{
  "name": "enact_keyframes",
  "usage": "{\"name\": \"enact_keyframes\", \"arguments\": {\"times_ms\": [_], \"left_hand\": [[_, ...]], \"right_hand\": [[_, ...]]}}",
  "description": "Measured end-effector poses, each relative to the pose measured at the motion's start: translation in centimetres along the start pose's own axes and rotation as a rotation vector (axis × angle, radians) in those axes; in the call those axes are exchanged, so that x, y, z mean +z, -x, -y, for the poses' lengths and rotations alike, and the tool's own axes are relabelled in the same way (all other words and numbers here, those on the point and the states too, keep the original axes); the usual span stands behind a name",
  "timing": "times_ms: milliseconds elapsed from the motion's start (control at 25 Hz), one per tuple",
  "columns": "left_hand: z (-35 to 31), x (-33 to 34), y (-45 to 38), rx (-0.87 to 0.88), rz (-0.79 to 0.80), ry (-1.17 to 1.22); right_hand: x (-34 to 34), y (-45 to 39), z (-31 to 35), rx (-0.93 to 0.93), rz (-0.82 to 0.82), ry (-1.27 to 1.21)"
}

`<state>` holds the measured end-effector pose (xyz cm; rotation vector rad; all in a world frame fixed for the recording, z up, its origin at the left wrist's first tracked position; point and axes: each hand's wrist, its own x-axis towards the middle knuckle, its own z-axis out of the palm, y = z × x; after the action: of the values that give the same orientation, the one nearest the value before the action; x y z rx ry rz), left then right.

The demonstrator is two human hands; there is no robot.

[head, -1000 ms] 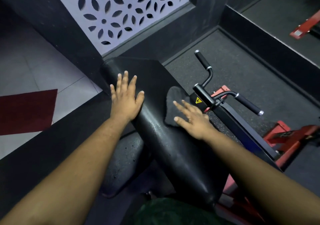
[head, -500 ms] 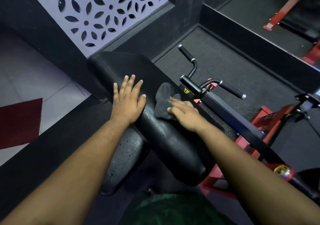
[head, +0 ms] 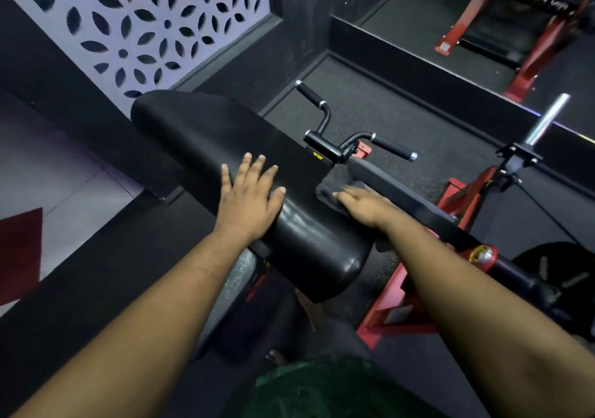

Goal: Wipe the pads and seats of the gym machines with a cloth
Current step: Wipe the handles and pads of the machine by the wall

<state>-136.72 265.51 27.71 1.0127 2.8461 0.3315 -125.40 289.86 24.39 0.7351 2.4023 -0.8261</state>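
Observation:
A long black padded rest (head: 206, 134) of a gym machine slopes across the middle of the view. My left hand (head: 249, 197) lies flat on its top, fingers spread, holding nothing. My right hand (head: 363, 203) presses a dark grey cloth (head: 331, 185) against the pad's right side, close to the black machine arm (head: 402, 198). Part of the cloth is hidden under my palm. A lower black seat pad (head: 235, 276) shows below the rest, between my forearms.
Two black handle grips (head: 391, 147) stick up just beyond the cloth. Red machine frame parts (head: 460, 192) and a chrome weight post (head: 547, 118) stand to the right. A patterned white screen (head: 138, 21) and black wall lie behind; another red machine (head: 531, 50) is far right.
My right hand has slid the cloth down off the pad's top toward its right edge by the machine arm. The left hand has stayed flat on the pad while the view shifted.

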Motion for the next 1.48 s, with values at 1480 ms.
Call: {"name": "enact_keyframes", "arguments": {"times_ms": [1480], "left_hand": [[13.1,-3.7,-1.1,0.377,0.049,-0.07]], "right_hand": [[9.2,8.5,16.4,0.037,-0.551,0.55]]}}
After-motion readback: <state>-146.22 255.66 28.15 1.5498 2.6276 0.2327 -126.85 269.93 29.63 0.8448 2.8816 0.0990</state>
